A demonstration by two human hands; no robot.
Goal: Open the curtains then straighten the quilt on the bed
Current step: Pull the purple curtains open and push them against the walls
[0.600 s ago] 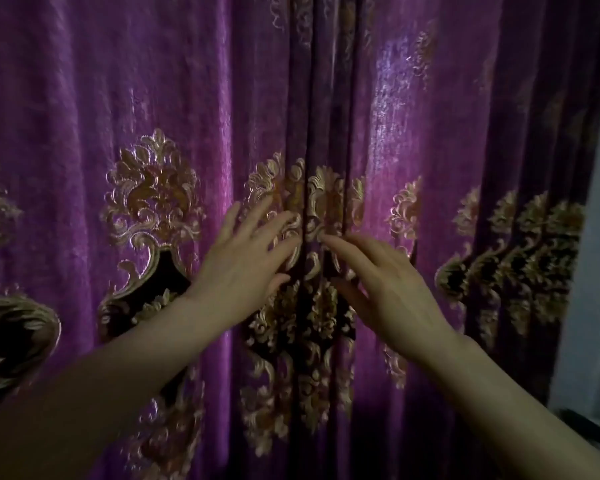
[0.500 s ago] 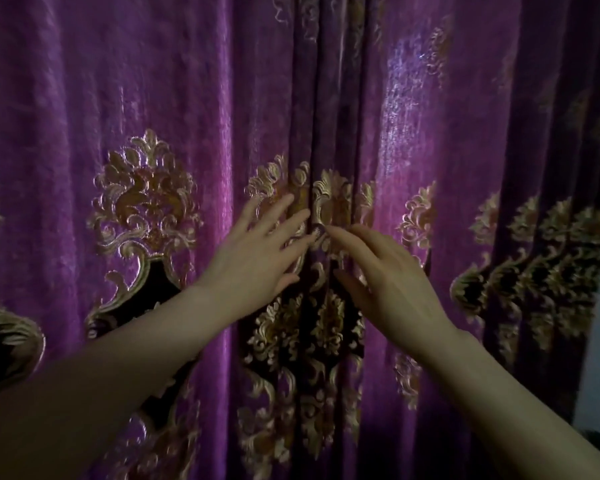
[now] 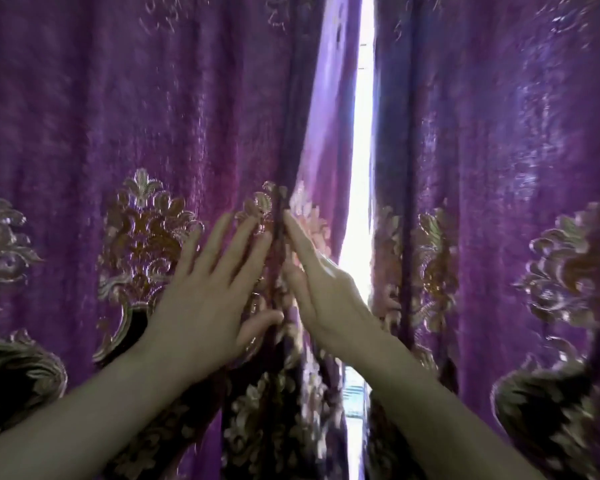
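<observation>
light: a narrow vertical strip of bright daylight (image 3: 359, 161) is seen from 12 o'clock down to 6 o'clock | window: pale blurred detail is glimpsed low in the strip, unidentifiable | room: otherwise dimly lit

Both bare forearms are being extended forward and inward. The left hand (image 3: 201, 306) is being held flat, fingers straight and spread. The right hand (image 3: 321, 292) is being held edge-on, fingers straight and together, beside the left fingertips.
</observation>
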